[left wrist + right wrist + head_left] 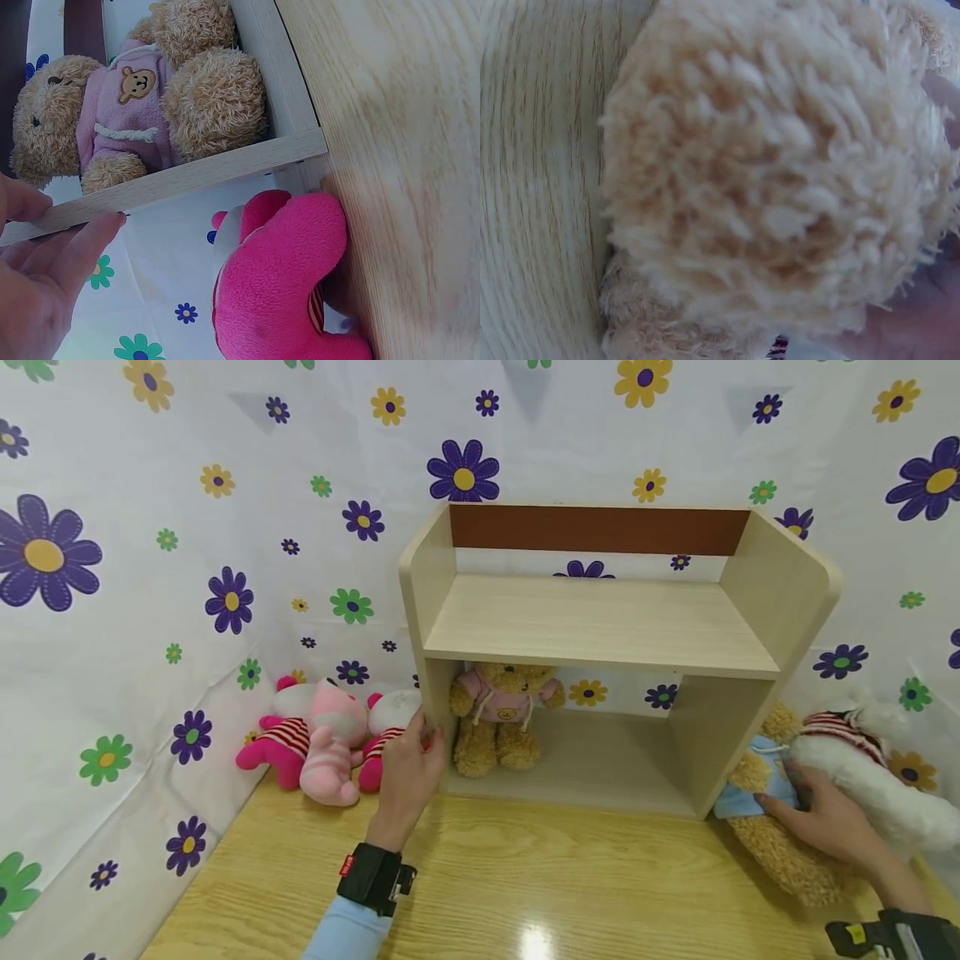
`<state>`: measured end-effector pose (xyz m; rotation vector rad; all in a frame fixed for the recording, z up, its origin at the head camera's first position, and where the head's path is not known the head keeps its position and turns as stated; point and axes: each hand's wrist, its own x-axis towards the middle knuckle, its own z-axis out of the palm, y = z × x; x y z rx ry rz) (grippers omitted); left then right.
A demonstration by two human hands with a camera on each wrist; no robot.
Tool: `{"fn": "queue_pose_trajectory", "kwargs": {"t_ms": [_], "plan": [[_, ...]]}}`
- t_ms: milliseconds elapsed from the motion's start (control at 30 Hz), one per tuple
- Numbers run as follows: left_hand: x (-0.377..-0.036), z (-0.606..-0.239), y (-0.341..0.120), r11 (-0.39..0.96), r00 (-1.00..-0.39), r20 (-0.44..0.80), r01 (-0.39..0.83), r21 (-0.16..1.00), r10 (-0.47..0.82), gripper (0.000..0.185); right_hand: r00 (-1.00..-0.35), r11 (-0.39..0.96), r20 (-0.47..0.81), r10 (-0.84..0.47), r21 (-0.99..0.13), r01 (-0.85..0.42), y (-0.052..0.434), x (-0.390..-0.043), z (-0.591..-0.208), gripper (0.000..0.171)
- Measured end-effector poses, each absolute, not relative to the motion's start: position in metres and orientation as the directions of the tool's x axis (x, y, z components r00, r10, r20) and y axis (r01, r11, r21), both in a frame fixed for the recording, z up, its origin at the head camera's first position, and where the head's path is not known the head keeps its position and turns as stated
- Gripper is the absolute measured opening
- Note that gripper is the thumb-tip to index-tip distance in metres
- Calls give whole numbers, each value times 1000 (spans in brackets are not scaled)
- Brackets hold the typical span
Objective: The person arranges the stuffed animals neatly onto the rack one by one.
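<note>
My left hand [409,772] holds the front edge of the left side panel of a pale wooden shelf [600,622]. In the left wrist view its thumb and fingers [97,232] lie on either side of that panel. Inside the lower compartment, a teddy bear in a pink hoodie [506,714] sits against the left wall. Right of the shelf, my right hand [832,818] grips a teddy bear in a blue top [768,777] around its body. That bear's curly tan fur [765,172] fills the right wrist view and hides most of the hand.
Left of the shelf, several pink plush toys [330,752] lean together by the wall. A white plush toy with a striped scarf [870,768] lies behind my right hand. The shelf stands on a wood-grain table [540,868] before a flower-patterned cloth [322,443].
</note>
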<state>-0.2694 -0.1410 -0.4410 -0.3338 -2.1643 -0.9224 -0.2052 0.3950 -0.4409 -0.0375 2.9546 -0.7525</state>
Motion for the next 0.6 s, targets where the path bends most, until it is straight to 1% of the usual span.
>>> {"fn": "queue_pose_trajectory", "kwargs": {"t_ms": [133, 267, 433, 533, 600], "plan": [[-269, -442, -140, 714, -683, 729, 487, 502, -47, 29, -983, 868, -161, -88, -496, 3, 399, -210, -438, 91], [-269, -442, -141, 715, -680, 731, 486, 504, -53, 29, -952, 836, -284, -111, -545, 65, 400, -216, -428, 99], [-268, -442, -140, 707, -684, 727, 489, 512, -53, 29, -940, 803, -300, -162, -594, 51, 400, -222, -427, 115], [-268, -442, -140, 701, -687, 725, 491, 516, -52, 30, -939, 808, -304, -161, -587, 51, 399, -224, -429, 121], [-268, -443, -140, 700, -688, 723, 491, 518, -53, 30, -944, 817, -300, -138, -573, 62, 397, -225, -432, 125]]}}
